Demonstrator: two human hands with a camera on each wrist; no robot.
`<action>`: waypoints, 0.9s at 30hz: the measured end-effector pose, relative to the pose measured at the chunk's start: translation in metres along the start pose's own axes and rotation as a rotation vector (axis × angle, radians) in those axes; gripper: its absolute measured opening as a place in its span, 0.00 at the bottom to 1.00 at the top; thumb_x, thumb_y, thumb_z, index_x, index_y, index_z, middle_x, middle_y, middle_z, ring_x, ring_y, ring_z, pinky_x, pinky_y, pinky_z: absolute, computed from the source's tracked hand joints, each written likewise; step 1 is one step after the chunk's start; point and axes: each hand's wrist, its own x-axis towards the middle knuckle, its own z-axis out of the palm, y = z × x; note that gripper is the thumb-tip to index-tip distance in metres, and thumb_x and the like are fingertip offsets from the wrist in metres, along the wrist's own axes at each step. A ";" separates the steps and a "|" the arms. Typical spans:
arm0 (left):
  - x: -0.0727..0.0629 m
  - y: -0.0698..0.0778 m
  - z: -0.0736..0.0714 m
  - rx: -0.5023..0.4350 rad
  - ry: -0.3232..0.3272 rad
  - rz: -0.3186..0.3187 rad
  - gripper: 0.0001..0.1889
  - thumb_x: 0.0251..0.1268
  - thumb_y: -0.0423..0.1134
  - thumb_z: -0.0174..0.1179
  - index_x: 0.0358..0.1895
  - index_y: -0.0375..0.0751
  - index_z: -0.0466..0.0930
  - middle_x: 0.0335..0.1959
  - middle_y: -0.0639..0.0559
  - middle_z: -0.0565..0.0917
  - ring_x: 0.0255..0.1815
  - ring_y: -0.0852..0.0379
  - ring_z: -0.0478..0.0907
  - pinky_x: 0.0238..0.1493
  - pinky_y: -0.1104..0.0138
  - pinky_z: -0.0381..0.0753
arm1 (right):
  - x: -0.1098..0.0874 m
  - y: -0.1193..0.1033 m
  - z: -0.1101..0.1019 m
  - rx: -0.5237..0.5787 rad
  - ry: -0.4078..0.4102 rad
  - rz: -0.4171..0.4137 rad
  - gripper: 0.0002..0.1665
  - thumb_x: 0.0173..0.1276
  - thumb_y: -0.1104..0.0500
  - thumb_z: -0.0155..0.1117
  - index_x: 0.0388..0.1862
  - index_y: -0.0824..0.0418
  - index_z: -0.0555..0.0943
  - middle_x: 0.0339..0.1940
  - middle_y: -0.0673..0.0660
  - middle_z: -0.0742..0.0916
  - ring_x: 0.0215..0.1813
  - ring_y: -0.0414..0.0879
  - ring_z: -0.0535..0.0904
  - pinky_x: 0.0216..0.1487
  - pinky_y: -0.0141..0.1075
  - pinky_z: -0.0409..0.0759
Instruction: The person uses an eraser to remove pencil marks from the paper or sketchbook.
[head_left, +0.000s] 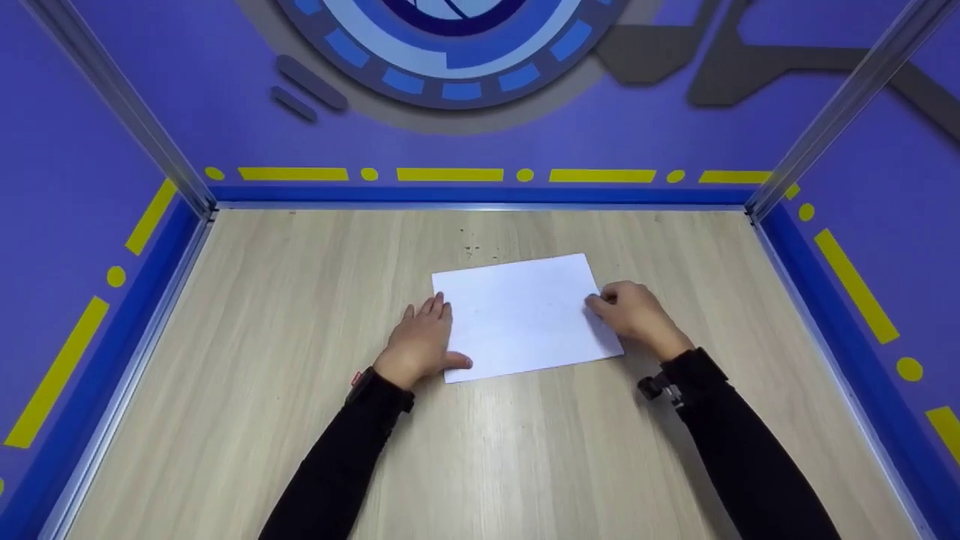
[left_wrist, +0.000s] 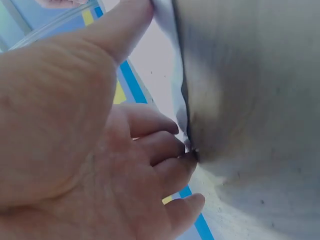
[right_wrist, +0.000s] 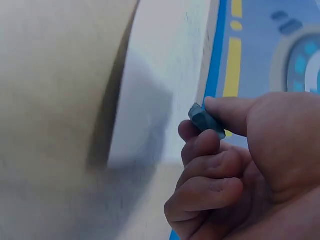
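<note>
A white sheet of paper [head_left: 517, 319] lies slightly turned on the wooden table. At its left edge rests my left hand [head_left: 421, 341], fingers extended and thumb [head_left: 457, 361] over the paper's near left corner. In the left wrist view the fingertips sit right at the paper's edge. My right hand [head_left: 636, 311] is over the sheet's right edge. Between thumb and forefinger it pinches a small dark teal eraser [right_wrist: 206, 121], best seen in the right wrist view; the other fingers curl into the palm. The head view hides the eraser behind the fingers.
Small dark crumbs [head_left: 471, 248] are scattered on the table [head_left: 300, 315] beyond the paper. Purple-blue panels [head_left: 450, 150] with yellow stripes enclose the table at the back and both sides, with metal rails [head_left: 480, 206] along the edges.
</note>
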 end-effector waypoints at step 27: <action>-0.031 0.011 -0.047 -0.148 0.537 0.249 0.17 0.82 0.51 0.66 0.56 0.43 0.94 0.51 0.48 0.96 0.49 0.50 0.95 0.50 0.54 0.94 | -0.027 0.021 -0.028 -0.149 0.318 -0.115 0.21 0.85 0.52 0.61 0.34 0.64 0.88 0.28 0.59 0.87 0.30 0.52 0.79 0.35 0.44 0.76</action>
